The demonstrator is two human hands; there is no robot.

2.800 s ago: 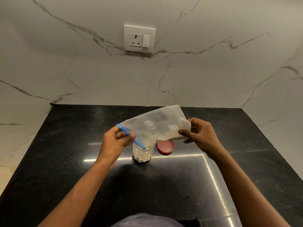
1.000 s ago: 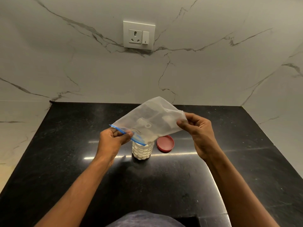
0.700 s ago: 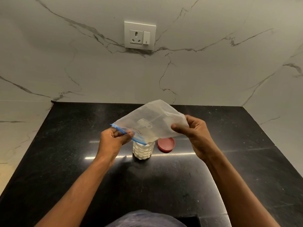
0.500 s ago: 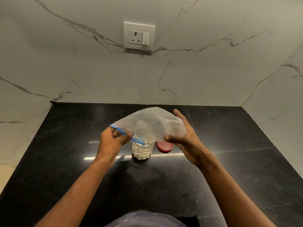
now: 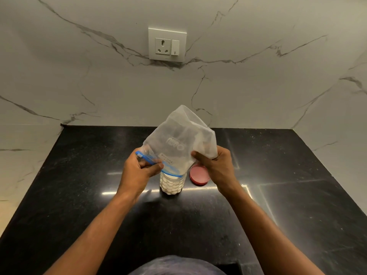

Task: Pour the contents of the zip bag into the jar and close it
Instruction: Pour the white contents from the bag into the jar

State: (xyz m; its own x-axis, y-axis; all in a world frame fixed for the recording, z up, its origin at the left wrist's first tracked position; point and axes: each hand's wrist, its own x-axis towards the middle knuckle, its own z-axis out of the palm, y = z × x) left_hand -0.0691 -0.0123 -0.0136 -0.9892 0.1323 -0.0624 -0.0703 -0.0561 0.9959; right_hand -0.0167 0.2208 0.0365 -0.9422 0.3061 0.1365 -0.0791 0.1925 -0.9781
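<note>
Because the contents must fall downward, I hold the zip bag (image 5: 178,141) turned over, with its blue zip strip (image 5: 156,164) at the bottom and its closed end raised toward the wall. My left hand (image 5: 139,173) pinches the strip near its left end between the thumb and the curled fingers. This stretches the mouth of the bag and lets me aim it. The right part of the strip lies just over the mouth of the jar (image 5: 172,185); if it touches the rim or only comes near, I cannot tell. My right hand (image 5: 216,167) grips the bag at its right side, with the fingers curled round a fold of the plastic, so that I can lift the upper part and shake the rest toward the opening. The bag looks pale and almost flat, and I cannot see well whether something remains inside.

The jar stands upright on the black counter (image 5: 79,195), between my two hands and a little below them. It looks filled with white stuff nearly to the neck, so I judge the pouring is close to its end. The red lid (image 5: 199,177) lies flat on the counter just beside the jar, on its right, partly behind my right hand. I think it lies there to be near for the closing. Neither hand steadies the jar, so a pull from the bag could tip it. The bag should come away with care before the lid goes on.
</note>
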